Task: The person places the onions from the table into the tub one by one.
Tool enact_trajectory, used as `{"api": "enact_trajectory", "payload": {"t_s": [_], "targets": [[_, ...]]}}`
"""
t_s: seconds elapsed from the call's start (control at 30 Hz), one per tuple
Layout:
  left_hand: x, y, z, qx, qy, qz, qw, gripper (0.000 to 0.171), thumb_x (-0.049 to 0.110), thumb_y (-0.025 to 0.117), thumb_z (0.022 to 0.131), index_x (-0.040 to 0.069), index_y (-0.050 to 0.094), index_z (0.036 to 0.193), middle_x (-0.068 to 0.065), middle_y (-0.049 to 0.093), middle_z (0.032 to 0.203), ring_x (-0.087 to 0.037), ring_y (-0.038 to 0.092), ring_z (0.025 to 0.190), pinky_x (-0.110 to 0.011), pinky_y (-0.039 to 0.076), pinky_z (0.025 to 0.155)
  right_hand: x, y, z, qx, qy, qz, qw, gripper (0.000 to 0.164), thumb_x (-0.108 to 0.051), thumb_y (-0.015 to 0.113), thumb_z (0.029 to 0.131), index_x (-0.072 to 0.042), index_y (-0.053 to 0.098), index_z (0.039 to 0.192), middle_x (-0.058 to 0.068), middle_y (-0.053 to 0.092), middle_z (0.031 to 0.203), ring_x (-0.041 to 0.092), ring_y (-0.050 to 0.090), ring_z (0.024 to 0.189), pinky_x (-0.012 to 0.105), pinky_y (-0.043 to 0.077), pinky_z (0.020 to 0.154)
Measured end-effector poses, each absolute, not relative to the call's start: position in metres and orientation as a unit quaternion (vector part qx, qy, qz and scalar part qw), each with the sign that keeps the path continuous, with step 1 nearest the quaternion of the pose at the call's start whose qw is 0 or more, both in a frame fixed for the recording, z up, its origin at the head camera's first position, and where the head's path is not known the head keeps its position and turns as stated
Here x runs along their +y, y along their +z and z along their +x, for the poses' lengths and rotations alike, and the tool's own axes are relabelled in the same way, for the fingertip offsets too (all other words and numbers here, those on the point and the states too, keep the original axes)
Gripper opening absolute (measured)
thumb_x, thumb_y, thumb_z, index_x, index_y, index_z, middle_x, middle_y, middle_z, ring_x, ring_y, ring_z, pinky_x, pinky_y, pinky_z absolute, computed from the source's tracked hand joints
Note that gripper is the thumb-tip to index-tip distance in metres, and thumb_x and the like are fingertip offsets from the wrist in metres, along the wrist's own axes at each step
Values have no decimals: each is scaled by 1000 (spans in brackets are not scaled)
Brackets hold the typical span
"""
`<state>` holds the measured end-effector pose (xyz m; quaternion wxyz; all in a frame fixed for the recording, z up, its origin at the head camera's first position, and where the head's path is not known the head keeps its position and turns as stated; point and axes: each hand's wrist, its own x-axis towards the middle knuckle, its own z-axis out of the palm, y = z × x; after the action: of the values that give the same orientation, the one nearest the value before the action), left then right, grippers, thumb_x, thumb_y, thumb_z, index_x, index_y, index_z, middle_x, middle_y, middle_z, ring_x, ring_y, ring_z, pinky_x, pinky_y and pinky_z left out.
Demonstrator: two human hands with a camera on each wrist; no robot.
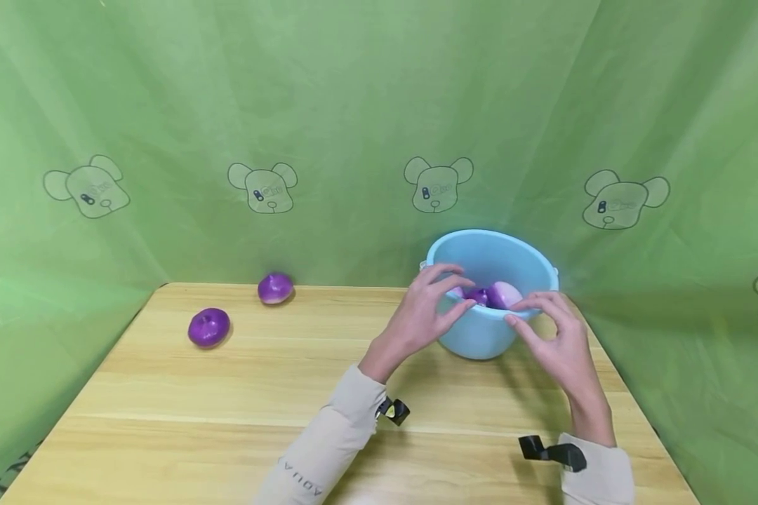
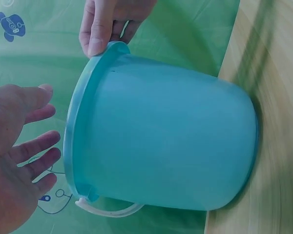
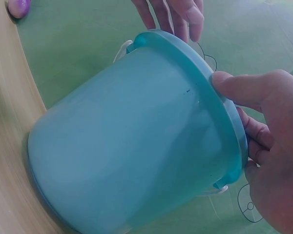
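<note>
A light blue bucket (image 1: 480, 340) stands on the table's right part, with purple-and-white onions (image 1: 504, 295) visible inside it. My right hand (image 1: 562, 344) pinches the bucket's near-right rim, thumb outside and fingers reaching inside; the right wrist view shows the thumb against the lip. Over the rim's left side hovers my left hand (image 1: 420, 308), its fingers spread and loosely bent, holding nothing. The left wrist view has a gap between those fingers and the rim. Two purple onions, a nearer one (image 1: 209, 327) and a farther one (image 1: 275, 288), lie on the table at left.
The wooden table (image 1: 227, 407) is enclosed by a green cloth (image 1: 347, 126) printed with bear heads, close behind the bucket. A white handle (image 2: 112, 212) hangs at the bucket's side. Black straps with small devices (image 1: 394, 410) sit on both wrists.
</note>
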<state>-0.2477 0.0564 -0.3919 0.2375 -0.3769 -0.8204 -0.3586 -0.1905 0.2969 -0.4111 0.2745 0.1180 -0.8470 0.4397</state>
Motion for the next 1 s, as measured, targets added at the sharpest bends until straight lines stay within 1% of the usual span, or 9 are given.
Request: {"api": "enact_trajectory", "payload": {"t_s": [0.07, 0.13, 0.3, 0.53, 0.67, 0.83, 1.0], "targets": [[53, -392, -246, -820, -364, -375, 234, 27, 30, 73, 97, 14, 73, 119, -7, 60, 138, -21, 49, 136, -39, 31, 120, 297, -411, -190, -848, 438, 118, 275, 22, -2, 84, 84, -4, 74, 104, 7, 65, 117, 3, 50, 115, 26, 34, 109], [50, -393, -245, -820, -367, -374, 231, 27, 30, 73, 97, 14, 73, 119, -8, 59, 139, -22, 48, 137, -43, 30, 121, 298, -411, -190, -847, 437, 119, 277, 21, -2, 84, 84, -4, 74, 103, 6, 64, 117, 4, 50, 115, 22, 33, 107], [43, -395, -242, -819, -371, -374, 228, 26, 28, 73, 97, 14, 73, 118, -9, 60, 138, -24, 46, 138, -47, 26, 123, 298, -411, -190, -847, 437, 119, 276, 20, -3, 83, 85, -3, 73, 103, 6, 64, 117, 4, 50, 115, 22, 33, 106], [33, -397, -240, -811, -382, -379, 231, 27, 26, 76, 95, 12, 74, 117, -8, 59, 138, -31, 48, 137, -50, 33, 119, 297, -411, -191, -846, 438, 121, 279, 21, -2, 83, 84, -3, 73, 102, 5, 64, 115, 5, 50, 114, 21, 33, 105], [27, -396, -238, -809, -380, -380, 237, 29, 25, 78, 93, 14, 73, 120, -8, 60, 138, -28, 49, 135, -46, 36, 117, 297, -412, -191, -846, 438, 122, 279, 21, -1, 83, 84, -3, 73, 102, 5, 64, 116, 5, 50, 114, 21, 33, 105], [17, -395, -235, -809, -377, -380, 241, 31, 24, 78, 93, 12, 73, 121, -8, 60, 138, -22, 48, 134, -39, 39, 116, 297, -411, -190, -846, 439, 122, 278, 21, -1, 83, 84, -3, 73, 102, 6, 64, 117, 5, 50, 114, 21, 33, 105], [9, -396, -234, -808, -380, -381, 240, 31, 23, 78, 93, 11, 72, 121, -10, 59, 139, -22, 47, 136, -38, 39, 116, 296, -409, -190, -847, 438, 118, 276, 21, -1, 83, 84, -3, 74, 103, 6, 64, 116, 5, 50, 114, 23, 33, 105]]}}
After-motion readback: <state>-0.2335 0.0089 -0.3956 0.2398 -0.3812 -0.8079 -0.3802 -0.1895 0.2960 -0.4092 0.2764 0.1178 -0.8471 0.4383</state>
